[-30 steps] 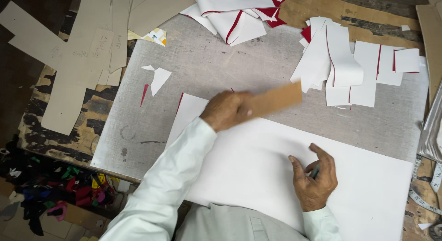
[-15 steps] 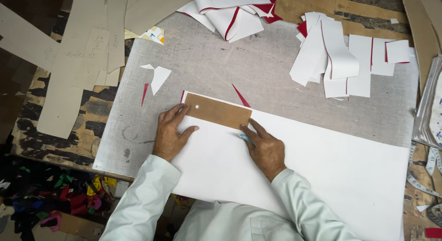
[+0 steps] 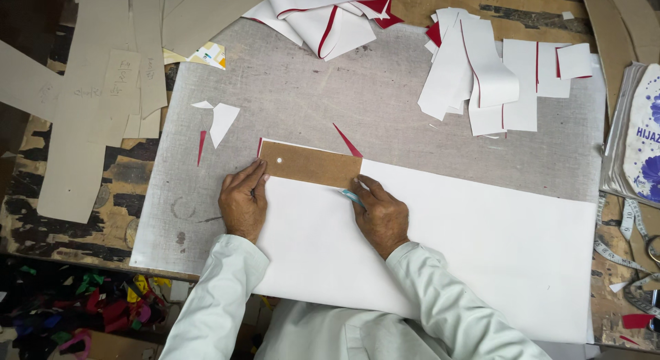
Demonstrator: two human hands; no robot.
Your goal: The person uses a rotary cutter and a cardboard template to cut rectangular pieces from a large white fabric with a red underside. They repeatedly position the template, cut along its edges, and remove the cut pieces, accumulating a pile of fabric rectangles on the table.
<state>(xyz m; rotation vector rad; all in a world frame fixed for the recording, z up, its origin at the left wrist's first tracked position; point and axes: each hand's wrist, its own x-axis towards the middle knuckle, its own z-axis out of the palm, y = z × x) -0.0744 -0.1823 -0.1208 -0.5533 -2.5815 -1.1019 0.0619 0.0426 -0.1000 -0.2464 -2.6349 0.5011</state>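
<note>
Left hand (image 3: 243, 204) lies flat, pinning the brown template (image 3: 311, 165) on the white sheet (image 3: 481, 250); right hand (image 3: 380, 214) pinches a blue marker (image 3: 350, 197) beside it

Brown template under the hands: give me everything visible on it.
The brown template is a flat rectangular strip, looking like stiff card or hardboard, with a small pale hole near its left end. It lies flat, slightly tilted, along the top left edge of the white sheet, which rests on the grey cutting mat. The left hand presses its left end; the right hand sits at its lower right corner with a small light-blue marking tool against the lower edge.
</note>
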